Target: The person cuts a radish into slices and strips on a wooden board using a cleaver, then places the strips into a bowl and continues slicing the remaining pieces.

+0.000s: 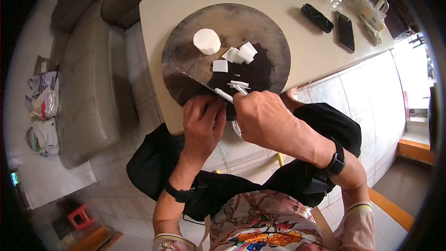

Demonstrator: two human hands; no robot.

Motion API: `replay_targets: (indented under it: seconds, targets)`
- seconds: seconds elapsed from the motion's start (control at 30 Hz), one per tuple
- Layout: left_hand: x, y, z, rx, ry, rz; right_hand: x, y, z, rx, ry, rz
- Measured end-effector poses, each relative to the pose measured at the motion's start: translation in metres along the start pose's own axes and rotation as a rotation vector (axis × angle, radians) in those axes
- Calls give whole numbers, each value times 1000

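On the round dark cutting board (pixel 186 23), my right hand (pixel 260 114) is closed around the handle of a knife (pixel 197 79). Its blade points to the upper left, and the handle is hidden in my fist. My left hand (pixel 202 118) is close beside the blade at the board's near edge, fingers bent and pressed together; what they hold is hidden. Thin white strips (pixel 239 84), which look like white radish, lie by the blade. Farther up are a square white slice (pixel 220 66), several overlapping slices (pixel 240 54) and a thick white chunk (pixel 206 42).
The board rests on a cream table (pixel 297 65). At its right lie a black case-like object (pixel 317 18) and a phone (pixel 344 31), with a clear plastic jug (pixel 367 4) behind. A grey sofa (pixel 95 93) stands to the left; bags (pixel 44 135) sit beyond it.
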State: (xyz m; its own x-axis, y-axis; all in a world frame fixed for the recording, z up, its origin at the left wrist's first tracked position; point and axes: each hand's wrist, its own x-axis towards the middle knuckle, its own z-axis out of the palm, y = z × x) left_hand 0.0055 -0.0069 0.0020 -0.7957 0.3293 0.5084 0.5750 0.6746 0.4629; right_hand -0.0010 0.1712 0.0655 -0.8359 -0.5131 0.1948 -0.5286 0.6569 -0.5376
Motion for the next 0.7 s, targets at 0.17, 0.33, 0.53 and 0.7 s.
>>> replay_targets:
  seconds: [0.17, 0.33, 0.53, 0.7]
  targets:
    - [-3, -4, 6, 31, 94, 53, -10, 2, -14, 45, -87, 71]
    - [-2, -3, 4, 46, 79, 40, -15, -2, -16, 40, -178, 69]
    - [-5, -5, 2, 52, 41, 45, -15, -7, -15, 23, -179, 34]
    - [-3, 0, -3, 73, 11, 32, -7, -21, -5, -108, -186, -15]
